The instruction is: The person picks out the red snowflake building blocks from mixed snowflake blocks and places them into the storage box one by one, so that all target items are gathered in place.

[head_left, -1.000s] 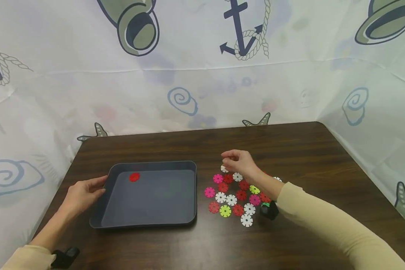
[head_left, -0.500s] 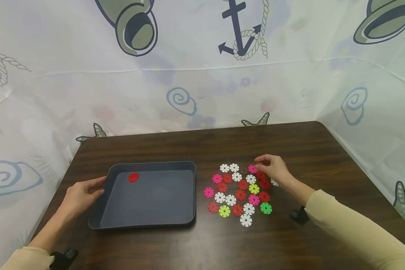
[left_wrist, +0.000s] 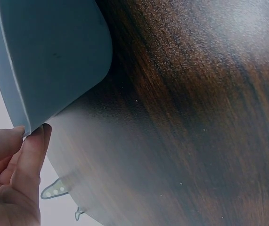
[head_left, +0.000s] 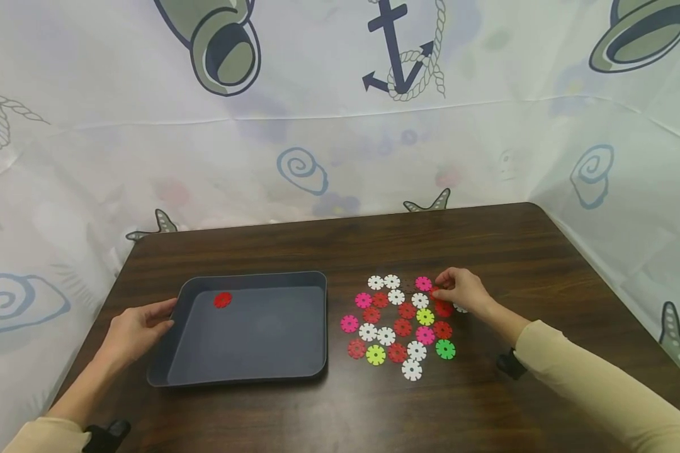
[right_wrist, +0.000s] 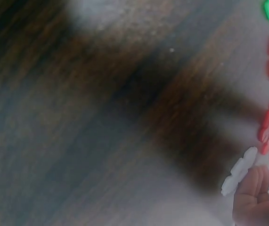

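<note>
My left hand (head_left: 136, 330) pinches the left rim of a dark grey rectangular tray (head_left: 260, 371). In the left wrist view, the thumb and fingers of that hand (left_wrist: 16, 174) meet at the tray's corner edge (left_wrist: 54, 56). One red notched disc (head_left: 223, 300) lies inside the tray, near its back left. To the right, my right hand (head_left: 464, 290) has its thumb and forefinger on a partly covered red notched disc (head_left: 434, 293) at the back right of the loose discs. A white disc (right_wrist: 239, 171) lies beside the right hand's fingers in the right wrist view.
Several flat notched discs lie close together on the dark wooden table (head_left: 340, 415): white (head_left: 412, 370), red (head_left: 397, 352), pink (head_left: 349, 323), yellow (head_left: 376, 355) and one green (head_left: 445, 349). A printed white cloth (head_left: 340, 75) stands behind the table and along its sides.
The right hand has moved right, from above the back left discs past a pink disc, then down to a red disc. The left hand stays on the tray rim.
</note>
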Available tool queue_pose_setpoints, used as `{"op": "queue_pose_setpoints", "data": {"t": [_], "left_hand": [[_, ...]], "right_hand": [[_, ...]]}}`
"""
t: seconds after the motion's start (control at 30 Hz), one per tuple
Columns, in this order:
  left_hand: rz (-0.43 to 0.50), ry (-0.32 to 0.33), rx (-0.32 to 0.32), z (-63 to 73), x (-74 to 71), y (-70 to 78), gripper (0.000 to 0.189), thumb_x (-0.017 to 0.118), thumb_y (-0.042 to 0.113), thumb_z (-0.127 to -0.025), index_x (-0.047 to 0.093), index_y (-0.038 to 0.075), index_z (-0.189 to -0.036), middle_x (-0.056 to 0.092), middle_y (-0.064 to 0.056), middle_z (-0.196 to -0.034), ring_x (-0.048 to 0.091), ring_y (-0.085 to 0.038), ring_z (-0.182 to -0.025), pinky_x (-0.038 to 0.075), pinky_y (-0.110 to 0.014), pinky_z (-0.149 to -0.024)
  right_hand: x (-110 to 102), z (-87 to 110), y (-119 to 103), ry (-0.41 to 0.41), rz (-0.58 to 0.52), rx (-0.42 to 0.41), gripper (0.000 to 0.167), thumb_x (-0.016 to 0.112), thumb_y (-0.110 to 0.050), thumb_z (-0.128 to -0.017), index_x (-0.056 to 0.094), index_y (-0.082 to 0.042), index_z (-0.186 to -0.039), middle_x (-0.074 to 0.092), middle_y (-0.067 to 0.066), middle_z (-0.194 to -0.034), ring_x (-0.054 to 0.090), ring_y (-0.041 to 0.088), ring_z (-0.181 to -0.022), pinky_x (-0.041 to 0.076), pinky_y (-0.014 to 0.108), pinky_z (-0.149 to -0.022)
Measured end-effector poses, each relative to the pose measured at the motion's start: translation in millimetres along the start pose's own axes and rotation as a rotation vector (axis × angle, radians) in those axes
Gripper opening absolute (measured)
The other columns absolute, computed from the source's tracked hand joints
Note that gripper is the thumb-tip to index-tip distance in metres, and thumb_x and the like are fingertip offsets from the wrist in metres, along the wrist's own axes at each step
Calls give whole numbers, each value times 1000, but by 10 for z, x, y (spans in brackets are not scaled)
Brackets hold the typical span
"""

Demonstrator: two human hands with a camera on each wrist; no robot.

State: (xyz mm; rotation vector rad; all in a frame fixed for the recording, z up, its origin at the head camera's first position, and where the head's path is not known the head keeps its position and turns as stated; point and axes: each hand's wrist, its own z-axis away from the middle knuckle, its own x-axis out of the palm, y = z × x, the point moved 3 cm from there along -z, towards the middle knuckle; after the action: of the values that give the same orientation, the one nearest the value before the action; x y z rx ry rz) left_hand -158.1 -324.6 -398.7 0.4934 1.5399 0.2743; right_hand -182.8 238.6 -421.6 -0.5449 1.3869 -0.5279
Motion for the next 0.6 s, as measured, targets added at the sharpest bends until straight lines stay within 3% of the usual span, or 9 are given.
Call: {"op": "queue_pose_setpoints", "data": {"t": [0.6], "left_hand": [[6,-15,-7,-10,6,-23,42,63,6,-85,55,-10,-123,63,-31,-109,64,-44,-96,46,-58,-78]], "right_hand": [[37,-13,-16,35,65,-23,28,75,-11,-78,60,4,-96,61,15,-87,56,23,-79,45,32,-67]]}}
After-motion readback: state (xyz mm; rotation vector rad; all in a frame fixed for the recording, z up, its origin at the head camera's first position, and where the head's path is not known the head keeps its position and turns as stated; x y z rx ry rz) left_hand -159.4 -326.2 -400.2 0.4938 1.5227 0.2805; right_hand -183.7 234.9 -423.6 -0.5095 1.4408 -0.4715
